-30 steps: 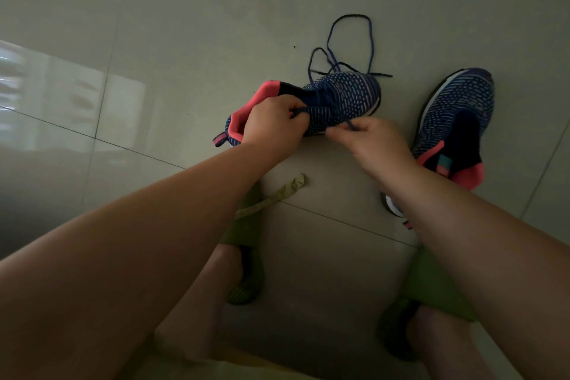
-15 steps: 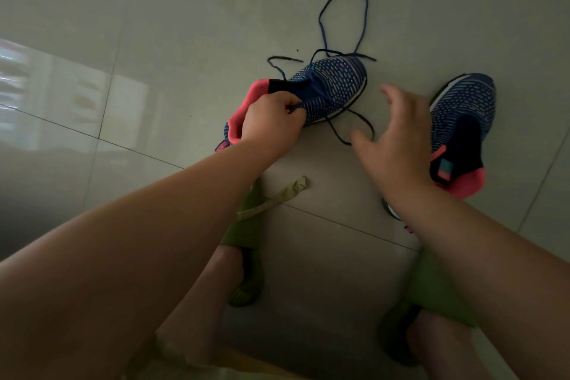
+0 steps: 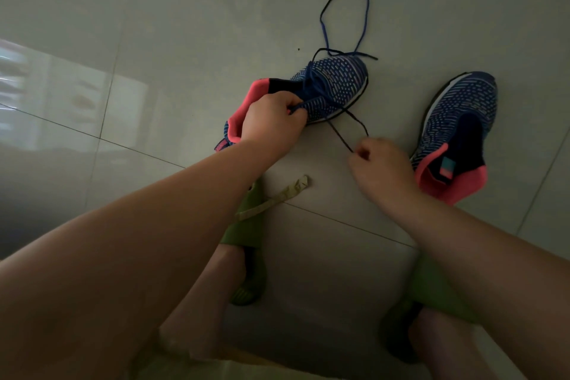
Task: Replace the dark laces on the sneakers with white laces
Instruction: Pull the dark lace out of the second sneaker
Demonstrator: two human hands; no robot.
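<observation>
Tiled floor, left hand round sneaker, right hand pinching lace

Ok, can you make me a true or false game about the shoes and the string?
1. The left hand holds the blue knit sneaker with pink lining. True.
2. The right hand pinches the dark blue shoelace. True.
3. The second blue knit sneaker has white laces in it. False: no lace shows on it.
4. The dark blue shoelace is fully out of the sneaker. False: it is partly threaded, looping onto the grey tiled floor.
</observation>
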